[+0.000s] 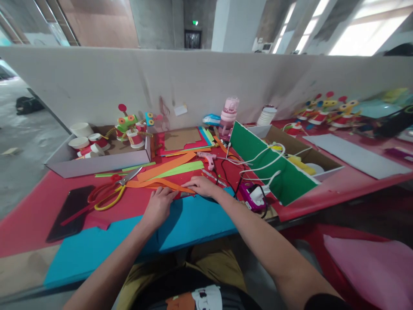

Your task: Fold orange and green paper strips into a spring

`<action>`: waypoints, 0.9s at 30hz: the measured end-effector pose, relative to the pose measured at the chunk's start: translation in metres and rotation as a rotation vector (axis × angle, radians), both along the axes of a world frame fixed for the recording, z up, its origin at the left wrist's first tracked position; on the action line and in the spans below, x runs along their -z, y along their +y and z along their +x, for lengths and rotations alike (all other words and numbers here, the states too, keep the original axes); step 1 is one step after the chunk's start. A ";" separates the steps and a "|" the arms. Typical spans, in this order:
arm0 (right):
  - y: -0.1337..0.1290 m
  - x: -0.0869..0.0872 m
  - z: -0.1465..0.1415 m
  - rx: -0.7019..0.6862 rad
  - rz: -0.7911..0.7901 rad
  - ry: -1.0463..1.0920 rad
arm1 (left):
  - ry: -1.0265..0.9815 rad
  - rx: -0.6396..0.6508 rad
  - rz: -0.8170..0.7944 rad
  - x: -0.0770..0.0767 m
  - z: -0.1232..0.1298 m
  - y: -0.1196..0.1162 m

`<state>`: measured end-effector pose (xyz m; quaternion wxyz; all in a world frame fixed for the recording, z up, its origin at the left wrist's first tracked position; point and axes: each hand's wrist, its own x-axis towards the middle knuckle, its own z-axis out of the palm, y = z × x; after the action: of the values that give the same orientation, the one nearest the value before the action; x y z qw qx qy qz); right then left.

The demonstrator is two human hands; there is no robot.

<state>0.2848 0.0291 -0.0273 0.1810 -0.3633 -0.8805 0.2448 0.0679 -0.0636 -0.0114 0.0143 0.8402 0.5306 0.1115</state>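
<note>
One orange strip (177, 187) is touched by the left hand (159, 205) and the right hand (204, 187) — whether it is pinched or merely pressed cannot be told. It is laid near the blue sheet's far edge (185, 199), partly covered by fingers.

Craft workshop in a bare hall: rough grey concrete wall (156, 26); small lit green sign (195, 23); red-covered worktable (35, 215) with pink glue gun (210, 161), yellow-handled metal scissors (122, 182), flat orange paper strips (169, 167).
</note>
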 end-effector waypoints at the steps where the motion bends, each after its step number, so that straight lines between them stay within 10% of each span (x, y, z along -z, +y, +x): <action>1: 0.000 0.000 0.000 0.003 -0.002 0.000 | -0.017 0.014 -0.011 -0.001 -0.001 -0.002; 7: -0.004 -0.010 -0.003 0.033 -0.053 0.012 | -0.154 0.072 0.031 -0.023 -0.055 0.008; 10: 0.000 -0.019 -0.026 0.110 -0.028 -0.001 | -0.129 -0.102 0.135 -0.037 -0.084 0.037; 17: 0.014 -0.022 -0.097 0.305 0.132 0.023 | 0.105 -0.312 0.093 -0.029 -0.066 0.115; 21: 0.013 -0.014 -0.098 0.185 0.144 0.005 | -0.002 -0.255 0.123 -0.023 -0.067 0.122; 27: 0.020 -0.011 -0.086 0.187 0.051 0.143 | -0.107 0.193 -0.239 -0.032 -0.076 0.098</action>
<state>0.1992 0.0494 -0.0163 0.2744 -0.4207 -0.8336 0.2299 -0.0085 0.0343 0.0209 0.1532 0.8724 0.4552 0.0905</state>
